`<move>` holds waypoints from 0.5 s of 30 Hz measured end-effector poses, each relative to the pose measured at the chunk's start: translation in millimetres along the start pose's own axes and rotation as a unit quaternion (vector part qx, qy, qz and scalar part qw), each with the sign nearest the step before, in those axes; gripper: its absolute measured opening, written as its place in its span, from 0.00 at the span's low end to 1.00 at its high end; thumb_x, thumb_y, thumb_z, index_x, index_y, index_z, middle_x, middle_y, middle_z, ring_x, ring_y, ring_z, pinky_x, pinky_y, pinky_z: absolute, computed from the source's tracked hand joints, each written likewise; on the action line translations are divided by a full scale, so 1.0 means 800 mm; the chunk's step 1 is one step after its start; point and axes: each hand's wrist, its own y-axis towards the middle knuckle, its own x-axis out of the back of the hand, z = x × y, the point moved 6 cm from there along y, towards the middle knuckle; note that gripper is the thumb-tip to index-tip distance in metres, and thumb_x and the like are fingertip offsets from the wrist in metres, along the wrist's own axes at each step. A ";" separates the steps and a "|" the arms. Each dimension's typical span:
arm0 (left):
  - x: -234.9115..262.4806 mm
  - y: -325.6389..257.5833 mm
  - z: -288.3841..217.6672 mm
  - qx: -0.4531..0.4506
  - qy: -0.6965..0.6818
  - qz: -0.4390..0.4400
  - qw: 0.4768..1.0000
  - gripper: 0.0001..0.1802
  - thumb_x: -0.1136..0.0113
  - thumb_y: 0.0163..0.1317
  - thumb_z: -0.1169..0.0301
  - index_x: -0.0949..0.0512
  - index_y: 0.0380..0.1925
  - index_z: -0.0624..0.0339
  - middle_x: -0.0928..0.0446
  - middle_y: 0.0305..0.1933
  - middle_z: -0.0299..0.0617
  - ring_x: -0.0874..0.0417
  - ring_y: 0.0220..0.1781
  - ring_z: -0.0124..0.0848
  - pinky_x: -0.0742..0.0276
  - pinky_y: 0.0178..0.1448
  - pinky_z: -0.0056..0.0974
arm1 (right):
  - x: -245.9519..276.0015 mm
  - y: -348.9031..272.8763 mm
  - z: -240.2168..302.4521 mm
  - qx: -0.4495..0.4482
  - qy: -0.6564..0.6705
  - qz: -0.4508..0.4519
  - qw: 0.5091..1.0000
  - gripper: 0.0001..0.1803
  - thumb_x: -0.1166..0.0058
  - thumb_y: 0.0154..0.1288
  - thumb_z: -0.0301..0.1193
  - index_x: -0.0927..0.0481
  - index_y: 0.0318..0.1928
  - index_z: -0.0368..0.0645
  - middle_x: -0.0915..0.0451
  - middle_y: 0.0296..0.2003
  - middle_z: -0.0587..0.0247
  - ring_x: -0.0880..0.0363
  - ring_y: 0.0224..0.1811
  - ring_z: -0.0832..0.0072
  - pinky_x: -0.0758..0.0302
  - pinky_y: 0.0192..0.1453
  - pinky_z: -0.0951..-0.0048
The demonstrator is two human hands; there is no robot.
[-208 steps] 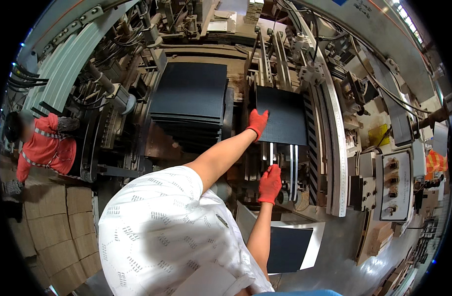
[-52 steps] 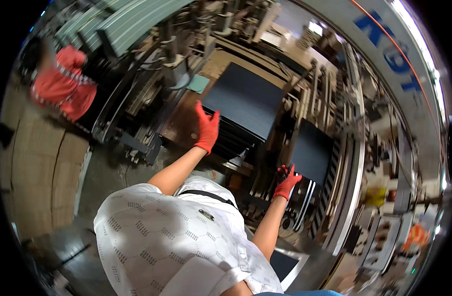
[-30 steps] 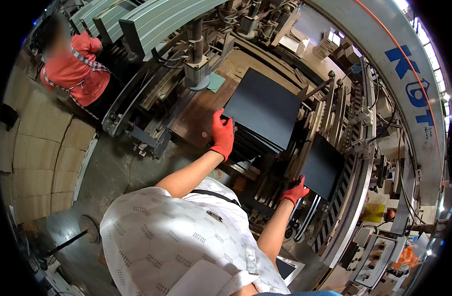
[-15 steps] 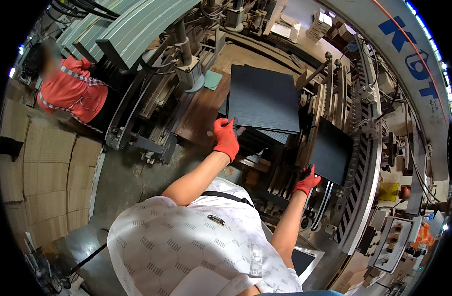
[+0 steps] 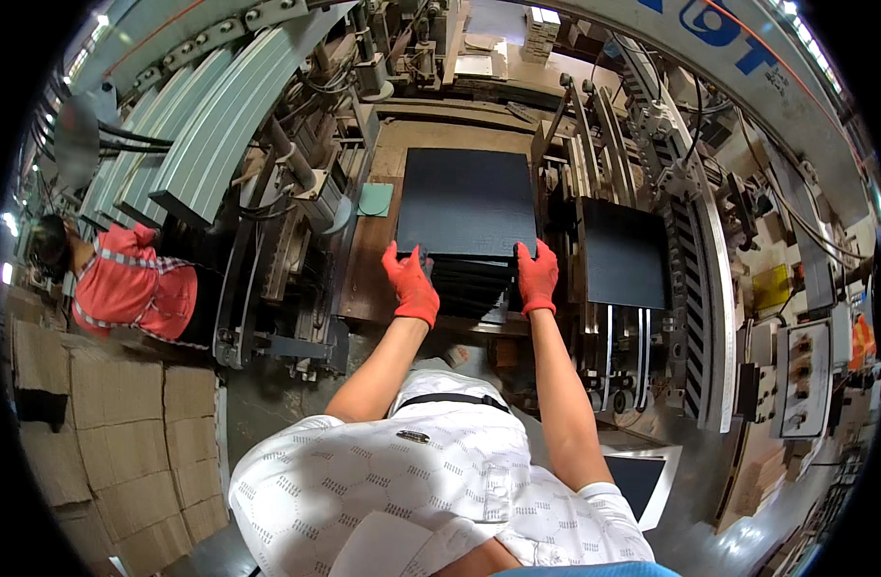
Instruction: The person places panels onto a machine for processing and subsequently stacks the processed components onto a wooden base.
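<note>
Deep in a crowded workshop, among machinery, with brown stacks [image 5: 123,433] at the far left and a co-worker in a coral-red top [image 5: 137,288] just beyond them. Standing at a stack of dark panels [image 5: 471,286], beside a brown board [image 5: 368,264] on one side and another dark panel [image 5: 625,252] on white rails [image 5: 608,356] on the other. Apparently at the step of gripping or squaring up the top panel [image 5: 467,197], atop the stack and straight ahead. Probably calling next for even effort from both sides (easy to skew with one corner leading). Red-gloved left hand [image 5: 411,284] at the near left corner, red-gloved right hand [image 5: 537,277] at the near right, forearms [image 5: 375,380] converging forward, fingers pointing away from the body. Touching the panel with both; cannot tell pinching from mere pressing, with fingertips partly hidden.
</note>
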 end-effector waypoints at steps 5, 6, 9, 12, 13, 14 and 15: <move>0.055 -0.023 0.012 0.082 -0.014 0.026 0.996 0.18 0.39 0.62 0.65 0.31 0.51 0.50 0.25 0.45 0.37 0.24 0.46 0.31 0.25 0.46 0.42 | 0.033 -0.067 -0.055 0.061 -0.042 -0.105 0.992 0.25 0.45 0.63 0.42 0.24 0.54 0.38 0.22 0.51 0.50 0.25 0.53 0.58 0.30 0.57 0.64; 0.073 -0.032 0.017 0.135 -0.005 0.068 0.988 0.14 0.41 0.64 0.61 0.30 0.46 0.50 0.25 0.44 0.37 0.22 0.44 0.32 0.23 0.43 0.42 | 0.042 -0.087 -0.066 0.057 0.023 -0.109 0.992 0.24 0.45 0.64 0.41 0.24 0.54 0.38 0.21 0.50 0.53 0.23 0.51 0.61 0.29 0.55 0.67; 0.097 -0.055 -0.029 0.017 0.252 0.216 0.943 0.29 0.32 0.50 0.76 0.28 0.54 0.59 0.24 0.49 0.41 0.22 0.50 0.35 0.24 0.53 0.44 | 0.056 -0.138 -0.074 -0.099 0.318 -0.079 0.940 0.16 0.43 0.65 0.35 0.20 0.50 0.40 0.18 0.42 0.64 0.22 0.39 0.77 0.26 0.42 0.75; 0.087 -0.059 -0.036 0.158 0.203 0.263 0.930 0.27 0.34 0.53 0.76 0.27 0.55 0.62 0.24 0.53 0.43 0.22 0.53 0.36 0.24 0.56 0.42 | 0.065 -0.130 -0.149 -0.099 0.395 -0.085 0.910 0.14 0.42 0.65 0.40 0.19 0.46 0.45 0.19 0.34 0.70 0.24 0.33 0.82 0.29 0.35 0.78; 0.091 -0.059 -0.037 0.272 0.094 0.197 0.937 0.24 0.37 0.57 0.74 0.28 0.56 0.63 0.24 0.53 0.43 0.23 0.54 0.36 0.24 0.58 0.41 | 0.071 -0.133 -0.137 -0.209 0.442 -0.093 0.867 0.15 0.42 0.64 0.45 0.19 0.40 0.48 0.21 0.27 0.71 0.26 0.28 0.81 0.32 0.31 0.80; 0.083 -0.051 -0.034 0.271 0.097 0.212 0.934 0.24 0.37 0.57 0.74 0.28 0.56 0.63 0.24 0.53 0.43 0.23 0.54 0.36 0.24 0.58 0.41 | 0.078 -0.122 -0.147 -0.262 0.512 -0.115 0.810 0.17 0.42 0.62 0.51 0.22 0.37 0.51 0.23 0.26 0.73 0.28 0.26 0.80 0.33 0.31 0.78; 0.071 -0.039 -0.041 0.132 0.212 0.282 0.926 0.20 0.39 0.60 0.67 0.25 0.52 0.61 0.23 0.47 0.39 0.22 0.48 0.32 0.24 0.51 0.39 | 0.089 -0.109 -0.157 -0.270 0.521 -0.151 0.796 0.17 0.42 0.62 0.50 0.23 0.36 0.51 0.24 0.26 0.73 0.28 0.25 0.79 0.32 0.31 0.76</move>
